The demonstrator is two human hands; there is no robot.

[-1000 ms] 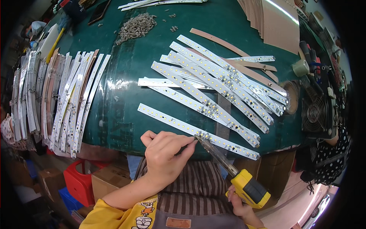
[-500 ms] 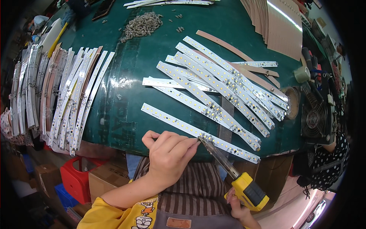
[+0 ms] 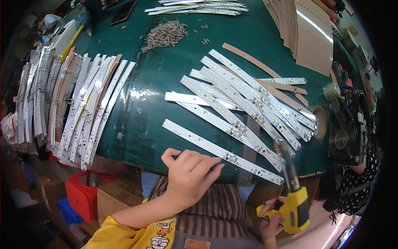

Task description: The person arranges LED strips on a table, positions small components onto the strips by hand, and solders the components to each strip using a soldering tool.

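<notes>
A white LED strip (image 3: pixel 199 142) lies slanting across the near part of the green table. My left hand (image 3: pixel 190 176) is closed at its near edge, thumb and fingertips drawn together by the small components in its middle; what they pinch, if anything, is too small to make out. My right hand (image 3: pixel 271 220) is wrapped around the handle of a yellow and black soldering gun (image 3: pixel 296 211). The gun's metal barrel, blurred by motion, points up and away past the strip's right end. Several more LED strips (image 3: pixel 224 112) lie in a crossed heap just beyond.
Bundled strips (image 3: pixel 95 108) fill the table's left side. A pile of small metal parts (image 3: pixel 166 35) lies at the back, beside a phone (image 3: pixel 123 12). Brown boards (image 3: pixel 313 37) stand far right, near a tape roll (image 3: pixel 331 91) and a fan (image 3: pixel 343 139). A red stool (image 3: pixel 81 197) stands below.
The soldering gun has swung right, its tip leaving the spot by my left fingertips on the strip. My left hand stays at the strip. The whole view has shifted slightly.
</notes>
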